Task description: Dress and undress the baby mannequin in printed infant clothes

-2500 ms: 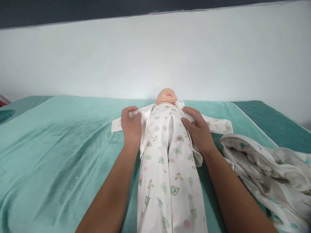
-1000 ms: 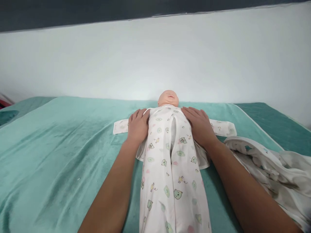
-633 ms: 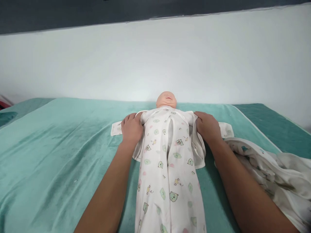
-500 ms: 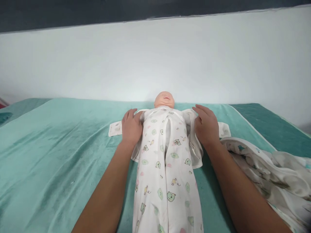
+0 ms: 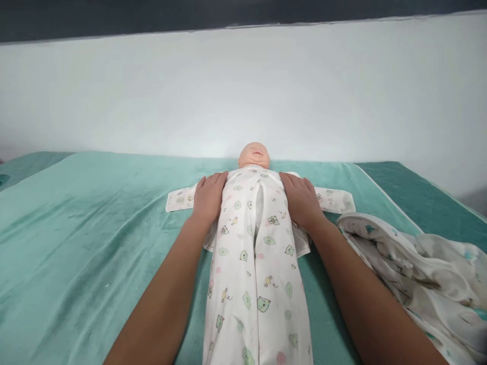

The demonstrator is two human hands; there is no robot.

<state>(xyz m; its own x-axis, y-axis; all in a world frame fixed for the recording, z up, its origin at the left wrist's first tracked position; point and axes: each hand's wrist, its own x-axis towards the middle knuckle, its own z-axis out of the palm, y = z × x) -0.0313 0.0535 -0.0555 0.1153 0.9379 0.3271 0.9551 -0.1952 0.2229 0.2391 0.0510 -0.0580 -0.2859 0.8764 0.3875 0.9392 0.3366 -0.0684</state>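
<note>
A baby doll (image 5: pixel 254 156) lies on its back with its head toward the wall. White baby pants (image 5: pixel 247 274) printed with green and pink animals are spread over its front, from the neck down toward me. Under them is a matching baby shirt (image 5: pixel 335 199), its sleeves stretched out to both sides. My left hand (image 5: pixel 210 196) rests flat along the left edge of the pants near the doll's shoulder. Opposite it, my right hand (image 5: pixel 301 198) lies flat on the right edge. Both hands have their fingers extended and grip nothing.
A crumpled white printed cloth (image 5: pixel 418 274) lies at the right beside my forearm. The green bed cover (image 5: pixel 95 228) stretches beneath everything. Behind the doll rises a white wall (image 5: pixel 243 96) with a dark band along its top.
Both hands have moved inward from the shirt's sides onto the edges of the pants. More of the right sleeve shows now. The view has shifted slightly.
</note>
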